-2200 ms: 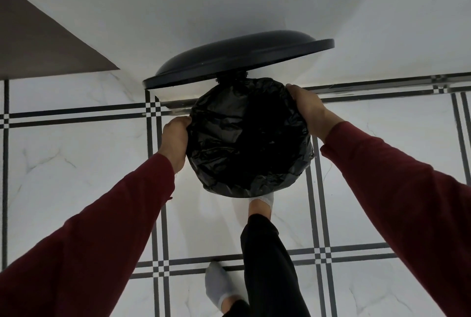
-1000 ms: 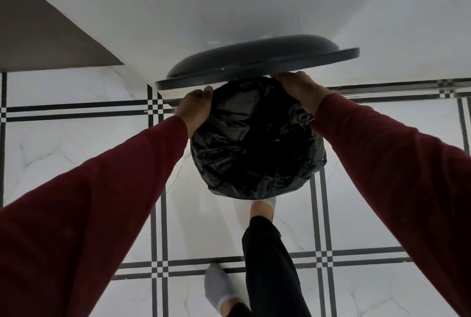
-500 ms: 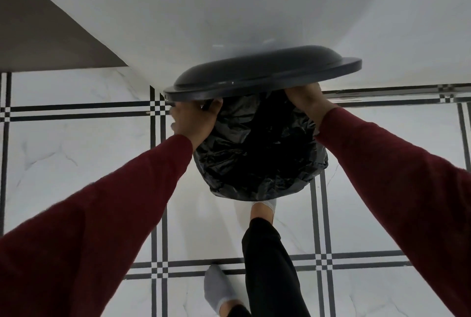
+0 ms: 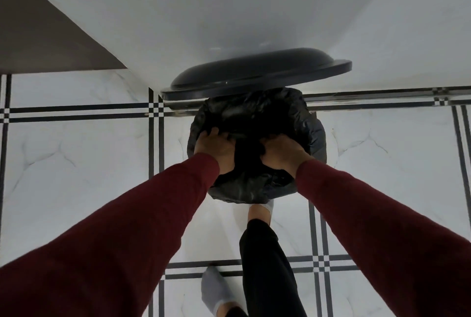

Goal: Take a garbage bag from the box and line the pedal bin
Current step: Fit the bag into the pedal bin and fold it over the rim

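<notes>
A round pedal bin stands on the floor below me, its dark lid raised and tilted back against the wall. A black garbage bag lines it, folded down over the rim all round so the bin's body is hidden. My left hand and my right hand are side by side inside the bin's mouth at its near edge, fingers curled into the bag's plastic. My foot in a white sock is at the bin's base, where the pedal is hidden. The box is out of view.
White marble-look floor tiles with black double lines surround the bin. A white wall rises behind it, and a dark brown panel fills the upper left corner. My other foot, in a grey sock, stands further back.
My hands have left the bin's far rim under the lid and come together at the near edge, now pressed inside the bag. The lid stays up.
</notes>
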`<state>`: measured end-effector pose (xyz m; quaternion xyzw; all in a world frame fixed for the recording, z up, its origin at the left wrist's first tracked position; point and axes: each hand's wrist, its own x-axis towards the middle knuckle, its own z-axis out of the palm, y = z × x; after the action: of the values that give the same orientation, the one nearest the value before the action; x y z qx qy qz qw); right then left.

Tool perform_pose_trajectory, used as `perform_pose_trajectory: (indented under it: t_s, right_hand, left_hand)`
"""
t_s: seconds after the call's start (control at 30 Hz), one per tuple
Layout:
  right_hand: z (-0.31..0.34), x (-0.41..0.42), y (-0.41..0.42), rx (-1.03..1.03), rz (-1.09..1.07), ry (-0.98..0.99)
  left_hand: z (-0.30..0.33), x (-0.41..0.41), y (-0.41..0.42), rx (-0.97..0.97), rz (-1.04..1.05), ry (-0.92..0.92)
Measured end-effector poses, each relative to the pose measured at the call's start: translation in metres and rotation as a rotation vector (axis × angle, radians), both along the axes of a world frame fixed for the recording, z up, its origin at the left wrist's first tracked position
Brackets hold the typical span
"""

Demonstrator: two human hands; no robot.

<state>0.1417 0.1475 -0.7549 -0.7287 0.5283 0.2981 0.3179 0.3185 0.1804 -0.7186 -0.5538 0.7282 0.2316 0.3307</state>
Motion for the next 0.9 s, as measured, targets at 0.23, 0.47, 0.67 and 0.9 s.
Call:
perform_pose_trajectory:
  t_s: [0.23, 0.47, 0.67, 0.9]
  right_hand:
    - [0.009, 0.005, -0.004, 0.015, -0.084, -0.035]
    - [0.025, 0.034, 0.009, 0.054, -0.111, -0.254]
    - [-0.025, 0.043, -0.004, 0.186, -0.100, 0.001]
    - [-0.023, 0.050, 0.002, 0.076, -0.206, 0.044]
  left_hand:
    - [0.015, 0.003, -0.002, -0.154, 0.152, 0.317]
    - [0.036, 0.029, 0.029, -0.677, 0.761, 0.715]
    - [0.016, 0.033, 0.047, -0.545, 0.450, 0.402]
    - [0.016, 0.040, 0.043, -0.504, 0.574, 0.505]
